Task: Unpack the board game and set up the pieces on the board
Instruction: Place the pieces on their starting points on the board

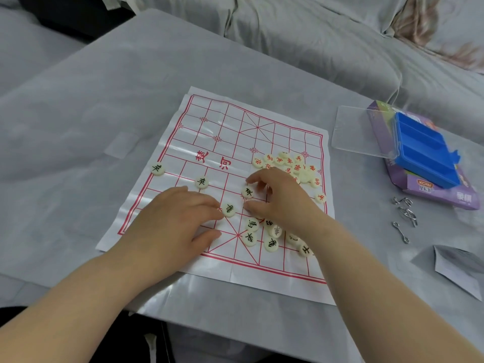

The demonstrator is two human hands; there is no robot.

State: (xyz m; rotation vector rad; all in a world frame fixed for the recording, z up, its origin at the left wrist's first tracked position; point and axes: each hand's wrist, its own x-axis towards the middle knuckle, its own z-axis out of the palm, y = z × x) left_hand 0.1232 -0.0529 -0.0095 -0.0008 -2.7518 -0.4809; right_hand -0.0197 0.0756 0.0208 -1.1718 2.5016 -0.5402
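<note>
- Head view: you are leaning over the board [209, 121], a creased paper sheet with a red grid, lying flat on the grey cloth [104, 100].
- Your right hand [280, 197] is covering part of the red-lettered heap [288, 163] at the board's right side. It is also covering part of the black-lettered cluster [262, 238] near you, so the discs beneath it are not showing.
- Your right thumb and forefinger are pinching one black-lettered disc [247, 192] that is resting on the board's middle.
- Your left hand [178, 218] is lying released, fingers straight. Its fingertips are touching a second disc [229, 210].
- Two placed discs [158, 169] are sitting apart on grid points at the left.
- The red characters 楚河 are running across the board's centre. The heap is hiding whatever is printed further right.
- The discs' characters are facing mixed directions and are proving too small to read reliably.
- The blue tray [424, 153] is lying on the purple box [445, 197] and masking most of its print. The orange logo is blurring out.
- The clear lid [358, 132] is touching the tray's left side.
- The frame's right edge is cutting off the folded paper [455, 268], which is lying near the wire puzzles [404, 213].
</note>
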